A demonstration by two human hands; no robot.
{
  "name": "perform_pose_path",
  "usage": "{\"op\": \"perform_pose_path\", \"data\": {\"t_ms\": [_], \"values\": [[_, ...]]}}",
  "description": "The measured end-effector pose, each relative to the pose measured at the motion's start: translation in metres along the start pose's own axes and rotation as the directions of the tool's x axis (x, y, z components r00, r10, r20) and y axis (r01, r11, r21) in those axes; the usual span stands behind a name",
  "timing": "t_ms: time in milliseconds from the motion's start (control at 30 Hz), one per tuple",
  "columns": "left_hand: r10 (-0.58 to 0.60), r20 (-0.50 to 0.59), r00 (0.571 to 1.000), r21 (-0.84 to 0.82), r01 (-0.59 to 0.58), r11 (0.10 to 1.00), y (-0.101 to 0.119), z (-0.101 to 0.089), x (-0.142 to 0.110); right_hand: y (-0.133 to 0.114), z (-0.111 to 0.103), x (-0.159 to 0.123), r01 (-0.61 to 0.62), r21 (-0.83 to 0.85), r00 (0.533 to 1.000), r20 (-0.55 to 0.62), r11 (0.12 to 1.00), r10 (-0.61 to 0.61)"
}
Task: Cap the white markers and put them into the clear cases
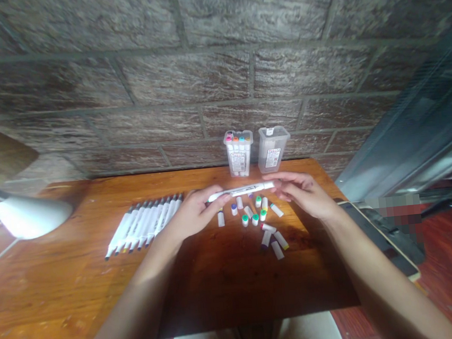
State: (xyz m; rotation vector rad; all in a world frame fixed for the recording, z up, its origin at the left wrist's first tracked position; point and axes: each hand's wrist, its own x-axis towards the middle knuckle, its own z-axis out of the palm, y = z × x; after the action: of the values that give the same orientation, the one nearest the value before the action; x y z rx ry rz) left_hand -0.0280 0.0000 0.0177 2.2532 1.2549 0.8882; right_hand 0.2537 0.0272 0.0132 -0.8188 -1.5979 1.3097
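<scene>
A white marker (246,190) is held level above the table. My left hand (198,209) is closed round its left part, thumb and fingers pinching the barrel. At the marker's right end, the fingertips of my right hand (302,191) are closed on its white cap end. Beneath the marker lie several loose marker caps (255,219), some standing and some on their sides, with green, blue, yellow, red and purple ends. To the left of my left hand, several white markers (147,222) lie side by side in a row.
At the back by the brick wall (225,79) stand a clear case (239,160) with several markers in it and a second clear case (272,154). A white lamp (34,214) is at the left. A black flat object (380,240) lies beyond the wooden table's (206,299) right edge.
</scene>
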Motion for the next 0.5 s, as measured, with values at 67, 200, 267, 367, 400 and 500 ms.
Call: {"op": "perform_pose_path", "data": {"t_ms": [67, 200, 267, 367, 400, 500], "values": [[-0.002, 0.005, 1.0, -0.026, 0.002, 1.0, -0.0004, 0.0001, 0.0004, 0.002, -0.0011, 0.0002, -0.008, 0.04, 1.0, -0.004, 0.999, 0.008], [0.006, 0.018, 1.0, -0.09, -0.005, 0.996, -0.0009, -0.0001, 0.0, 0.0022, -0.0016, -0.0001, -0.04, 0.073, 0.999, 0.036, 0.997, 0.037], [0.008, 0.019, 1.0, -0.098, -0.006, 0.995, -0.0012, -0.0004, -0.0006, 0.0021, -0.0014, -0.0001, -0.059, 0.068, 0.997, 0.057, 0.996, 0.056], [0.008, 0.002, 1.0, -0.072, -0.008, 0.997, -0.0017, -0.0002, -0.0016, 0.0037, 0.0006, 0.0013, -0.082, 0.028, 0.996, 0.049, 0.996, 0.08], [0.01, -0.003, 1.0, -0.063, -0.01, 0.998, -0.0017, 0.0002, -0.0019, 0.0046, 0.002, 0.002, -0.087, 0.016, 0.996, 0.037, 0.996, 0.086], [0.018, 0.0, 1.0, -0.053, -0.018, 0.998, -0.0004, 0.0024, -0.0025, 0.0058, 0.0077, 0.0037, -0.086, -0.046, 0.996, -0.027, 0.995, 0.085]]}}
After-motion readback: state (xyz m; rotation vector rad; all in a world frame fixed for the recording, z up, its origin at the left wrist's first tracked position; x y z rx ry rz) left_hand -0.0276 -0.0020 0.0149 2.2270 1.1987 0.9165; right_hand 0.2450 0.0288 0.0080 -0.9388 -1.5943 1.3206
